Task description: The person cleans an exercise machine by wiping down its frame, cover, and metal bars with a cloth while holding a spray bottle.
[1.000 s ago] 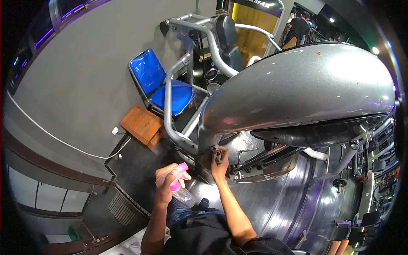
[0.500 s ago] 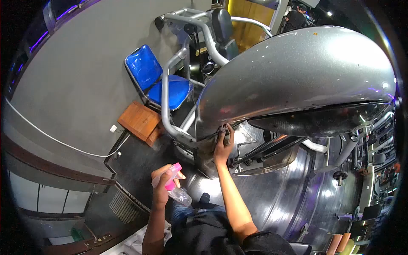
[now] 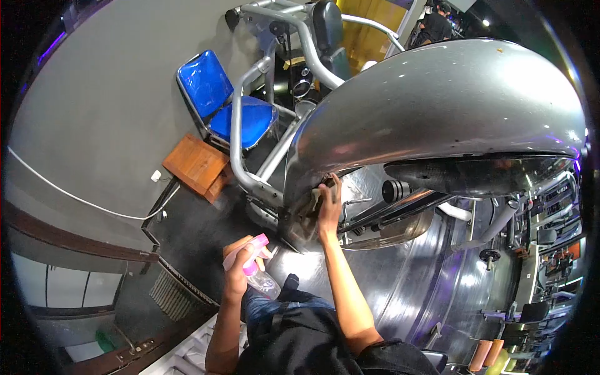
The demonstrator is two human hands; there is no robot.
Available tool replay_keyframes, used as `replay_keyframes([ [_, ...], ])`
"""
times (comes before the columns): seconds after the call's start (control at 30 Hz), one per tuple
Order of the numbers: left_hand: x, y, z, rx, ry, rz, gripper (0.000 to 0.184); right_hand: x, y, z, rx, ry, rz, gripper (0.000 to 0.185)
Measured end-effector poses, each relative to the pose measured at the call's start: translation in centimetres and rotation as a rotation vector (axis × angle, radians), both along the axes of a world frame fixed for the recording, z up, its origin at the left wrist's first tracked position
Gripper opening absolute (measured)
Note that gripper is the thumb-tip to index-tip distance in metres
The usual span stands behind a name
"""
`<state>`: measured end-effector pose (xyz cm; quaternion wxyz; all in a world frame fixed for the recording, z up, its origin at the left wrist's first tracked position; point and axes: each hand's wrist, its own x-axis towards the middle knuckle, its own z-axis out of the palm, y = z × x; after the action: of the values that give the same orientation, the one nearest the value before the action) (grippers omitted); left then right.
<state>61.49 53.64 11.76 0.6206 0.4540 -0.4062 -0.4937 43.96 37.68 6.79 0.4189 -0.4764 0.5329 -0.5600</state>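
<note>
In the head view, my left hand point(image 3: 239, 259) is wrapped round a spray bottle point(image 3: 261, 278) with a pink trigger head and a clear body, held in front of my legs. My right hand point(image 3: 329, 206) reaches up to the lower edge of a large, glossy silver machine cover point(image 3: 431, 106). Its fingers are bent against the cover's inner side, near a brownish shiny end panel. Something dark seems to be under the fingertips; what it is I cannot make out. Below the cover, rails and round dark weights point(image 3: 395, 189) of the exercise machine show.
A blue chair point(image 3: 240, 122) and a wooden box point(image 3: 197, 164) stand by the grey wall. Beside them rises a silver tubular frame point(image 3: 237, 137). A white cable point(image 3: 75, 197) runs along the wall. Another person point(image 3: 435, 26) is far back. Gym equipment lines the right side.
My right hand has shifted slightly up along the cover's edge, its fingers more upright. The left hand still holds the spray bottle, almost unmoved. The view has tilted a little.
</note>
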Motion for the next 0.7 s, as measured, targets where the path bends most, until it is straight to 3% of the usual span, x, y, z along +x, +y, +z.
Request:
replay_keyframes([
  [0.07,-0.2,0.1,-0.4,-0.011,0.013,-0.014,0.046,0.3,0.4,-4.5,-0.188,-0.006,0.012,0.044],
  [0.1,-0.4,0.2,-0.7,-0.008,0.035,-0.008,0.045,0.5,0.9,-5.4,-0.118,0.054,0.027,0.052],
  [0.2,-0.3,0.4,-1.1,-0.012,0.045,-0.020,0.043,0.5,0.7,-10.4,0.139,0.367,-0.014,0.053],
  [0.4,-0.2,1.0,-2.0,-0.011,0.034,-0.018,0.040,-1.2,-2.2,-13.7,0.319,0.271,0.114,0.047],
  [0.47,-0.2,1.0,-2.2,-0.004,0.040,0.000,0.040,-0.1,0.1,-7.9,0.205,0.133,-0.016,0.045],
  [0.57,0.0,0.8,-2.2,-0.002,0.035,0.012,0.039,2.2,2.4,-1.5,-0.073,0.209,-0.103,0.042],
  [0.6,0.0,0.8,-2.2,-0.003,0.044,0.020,0.038,2.7,2.7,-1.0,-0.233,0.273,-0.170,0.042],
  [0.67,0.0,1.0,-2.2,-0.004,0.057,0.034,0.038,2.2,3.1,-2.8,-0.236,0.290,-0.169,0.047],
  [0.7,0.0,1.0,-2.1,0.001,0.063,0.040,0.038,1.3,3.3,-4.4,-0.263,0.461,-0.099,0.050],
])
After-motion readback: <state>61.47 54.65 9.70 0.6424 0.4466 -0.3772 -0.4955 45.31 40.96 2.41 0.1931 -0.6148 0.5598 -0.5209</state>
